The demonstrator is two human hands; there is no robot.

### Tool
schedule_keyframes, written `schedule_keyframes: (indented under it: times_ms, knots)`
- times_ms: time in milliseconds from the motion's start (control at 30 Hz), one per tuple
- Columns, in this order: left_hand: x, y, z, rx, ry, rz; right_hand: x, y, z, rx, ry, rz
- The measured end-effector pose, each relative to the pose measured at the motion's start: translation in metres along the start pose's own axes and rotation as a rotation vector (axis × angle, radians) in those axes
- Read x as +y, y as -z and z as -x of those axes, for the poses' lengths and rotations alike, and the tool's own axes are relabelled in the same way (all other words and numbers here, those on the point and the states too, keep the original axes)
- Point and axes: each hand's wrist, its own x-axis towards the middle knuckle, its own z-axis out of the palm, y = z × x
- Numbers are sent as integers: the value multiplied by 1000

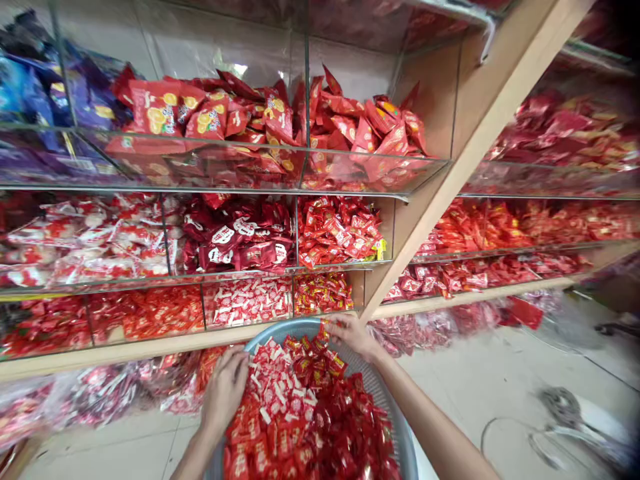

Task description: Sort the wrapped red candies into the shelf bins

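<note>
my grey-blue basket (400, 427) carries heaped wrapped sweets (287, 393). before me, the glass-fronted shelf (150, 348) bears red packets (157, 107) beside purple packets (95, 103), maroon packets (240, 237) below, and small red sweets (163, 312) on its lowest tier. clear bags (100, 393) lie on the tiled floor (130, 447).

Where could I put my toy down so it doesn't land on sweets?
The floor tiles show bare between the right arm and the blurred white thing; another patch lies between the plastic bags under the shelf and the left arm. It's crowded in the basin, heaped with sweets, and packets pile up along the shelves too.
</note>
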Motion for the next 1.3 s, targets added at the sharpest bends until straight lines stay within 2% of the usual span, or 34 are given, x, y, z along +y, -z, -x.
schedule_keyframes:
  times_ms: [200,367,433,567,733,800,1033,1300]
  knots:
    - [1,3,1,28,-8,-11,27,-20,11,-51,5,282]
    - [2,3,0,53,-26,-12,44,-30,7,-2,-47,384]
    - [2,2,0,58,-35,-12,48,-32,6,57,-23,429]
    - [3,3,0,56,-37,-8,45,-29,4,190,66,466]
    - [5,4,0,46,-27,-7,31,-20,8,89,33,171]
    - [5,5,0,42,-22,-9,32,-18,10,78,46,119]
    - [5,4,0,55,-24,-1,49,-23,11,180,126,192]
    - [4,3,0,61,-23,-4,41,-47,8,344,153,442]
